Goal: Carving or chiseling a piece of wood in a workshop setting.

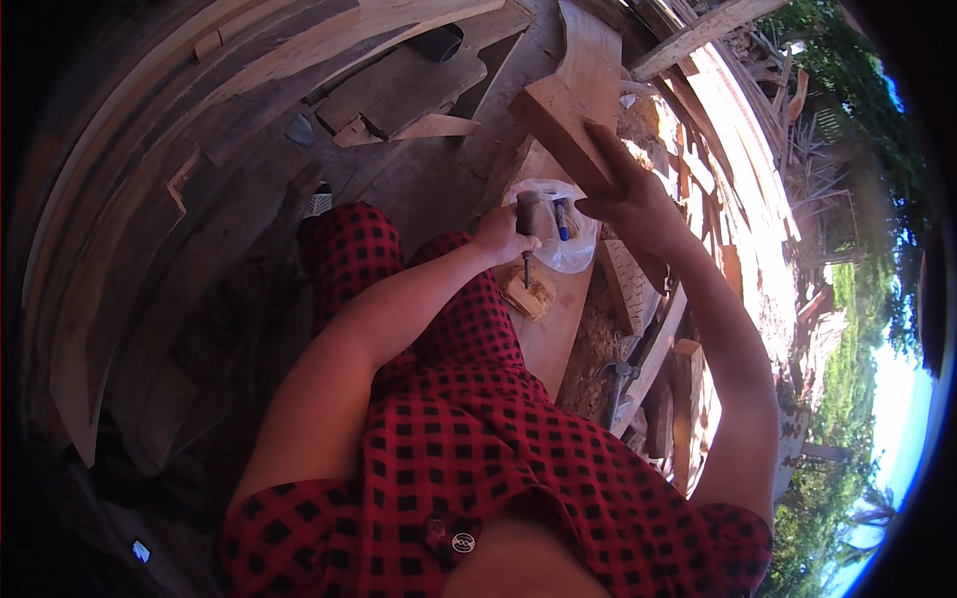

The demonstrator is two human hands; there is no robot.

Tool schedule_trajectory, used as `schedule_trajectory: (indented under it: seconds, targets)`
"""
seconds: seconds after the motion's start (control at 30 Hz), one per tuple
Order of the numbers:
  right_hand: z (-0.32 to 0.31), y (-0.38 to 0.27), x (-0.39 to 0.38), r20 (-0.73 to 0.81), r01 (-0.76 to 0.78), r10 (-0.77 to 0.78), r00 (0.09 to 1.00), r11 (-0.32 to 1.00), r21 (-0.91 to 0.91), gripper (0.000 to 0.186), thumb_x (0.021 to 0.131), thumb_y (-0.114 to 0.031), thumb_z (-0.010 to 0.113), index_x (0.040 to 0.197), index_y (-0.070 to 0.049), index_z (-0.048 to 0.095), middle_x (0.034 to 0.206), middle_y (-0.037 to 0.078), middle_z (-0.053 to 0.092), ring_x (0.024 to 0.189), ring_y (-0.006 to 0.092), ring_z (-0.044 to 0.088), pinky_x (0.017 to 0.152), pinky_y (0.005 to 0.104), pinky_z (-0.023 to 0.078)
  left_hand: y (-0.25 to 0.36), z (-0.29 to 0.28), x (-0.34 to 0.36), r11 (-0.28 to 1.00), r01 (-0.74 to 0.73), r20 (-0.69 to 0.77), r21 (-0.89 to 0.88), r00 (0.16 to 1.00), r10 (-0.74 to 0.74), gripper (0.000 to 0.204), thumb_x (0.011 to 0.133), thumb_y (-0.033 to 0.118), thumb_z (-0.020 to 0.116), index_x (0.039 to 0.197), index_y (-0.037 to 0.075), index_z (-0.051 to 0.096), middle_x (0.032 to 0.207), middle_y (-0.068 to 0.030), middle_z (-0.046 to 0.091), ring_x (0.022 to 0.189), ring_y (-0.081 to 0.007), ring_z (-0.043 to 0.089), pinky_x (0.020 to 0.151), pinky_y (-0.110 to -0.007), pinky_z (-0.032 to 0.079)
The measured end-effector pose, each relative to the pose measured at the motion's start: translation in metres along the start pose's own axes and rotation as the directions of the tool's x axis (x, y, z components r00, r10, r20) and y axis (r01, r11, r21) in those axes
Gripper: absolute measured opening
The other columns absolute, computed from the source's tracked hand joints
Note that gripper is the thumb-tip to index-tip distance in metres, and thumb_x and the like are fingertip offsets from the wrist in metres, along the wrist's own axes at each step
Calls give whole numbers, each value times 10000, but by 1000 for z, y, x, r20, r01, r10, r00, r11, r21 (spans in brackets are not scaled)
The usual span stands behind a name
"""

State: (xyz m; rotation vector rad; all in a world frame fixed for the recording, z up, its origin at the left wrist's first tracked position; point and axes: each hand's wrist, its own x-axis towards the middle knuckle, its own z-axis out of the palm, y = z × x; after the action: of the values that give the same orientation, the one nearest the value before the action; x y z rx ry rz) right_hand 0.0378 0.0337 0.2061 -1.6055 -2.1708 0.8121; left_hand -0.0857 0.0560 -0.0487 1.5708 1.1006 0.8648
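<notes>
Several long planks point(90, 349) fill the left side, stacked and bent by the lens. To the right of them, a shoe point(318, 202) with a pale, patterned top shows just beyond the person's checked trousers point(349, 244), red and black like the shirt point(478, 439). Farther off, boards point(399, 90) lie on the ground, with a dark, rounded thing point(436, 43) on top.

Near the middle, the left hand point(498, 237) has its fingers closed round the dark handle of a chisel point(526, 214). The chisel stands nearly upright, its shaft pointing down at a small, rough-faced block point(529, 293); the tip looks to be touching it. That block lies on a pale bench point(560, 339), close to the person's leg. Just beyond it is a clear bag point(576, 261), with a blue pen point(562, 221) over it.

Right of the chisel, the right hand point(643, 211) is raised, its fingers clamped on a thick wooden bar point(563, 125). The bar slants up and leftward, its far end well apart from the chisel. Below that hand are an offcut point(625, 289) with dark marks and a hammer point(619, 372). Sunlit timber point(748, 149) and greenery point(847, 299) take up the far right.
</notes>
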Motion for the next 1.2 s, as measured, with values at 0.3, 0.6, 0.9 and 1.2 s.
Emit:
schedule_trajectory:
  seconds: [0.3, 0.6, 0.9, 1.2]
  targets:
    - [-8, -4, 12, 136, -14, 31, 990, 992, -125, 853, 715, -55, 719, 1469, -147, 333, 1312, 154, 552, 1156, 235, 555, 1020, 326, 380, 11, -3, -3, 997, -26, -7, 66, 1000, 27, 397, 660, 236, 818, 958, 44, 640, 944, -135, 683, 898, -268, 669, 814, -368, 515]
    - [-2, 10, 7, 306, -53, 210, 929, 890, -452, 864, 683, -135, 749, 1452, -200, 360, 1148, 225, 624, 1079, 328, 611, 937, 392, 441, 8, 0, 0, 998, -11, -24, 65, 1000, 12, 447, 654, 237, 823, 1008, 37, 638, 950, -136, 683, 936, -272, 666, 833, -355, 509]
    - [8, 18, 0, 265, -8, 151, 952, 881, -472, 918, 640, -207, 766, 1455, -246, 345, 983, 206, 646, 953, 395, 629, 838, 443, 476, 8, 1, 2, 996, 9, 70, 88, 997, -15, 454, 659, 213, 817, 1031, 27, 634, 951, -128, 688, 915, -254, 672, 833, -345, 513]
    - [11, 14, -5, -38, -17, 19, 999, 998, 63, 873, 661, -3, 718, 1450, -153, 375, 1260, 170, 582, 1169, 277, 551, 1023, 317, 368, 1, 0, 4, 998, -58, 41, 1, 997, 58, 502, 653, 261, 803, 1061, 32, 620, 970, -174, 676, 947, -328, 648, 832, -400, 504]
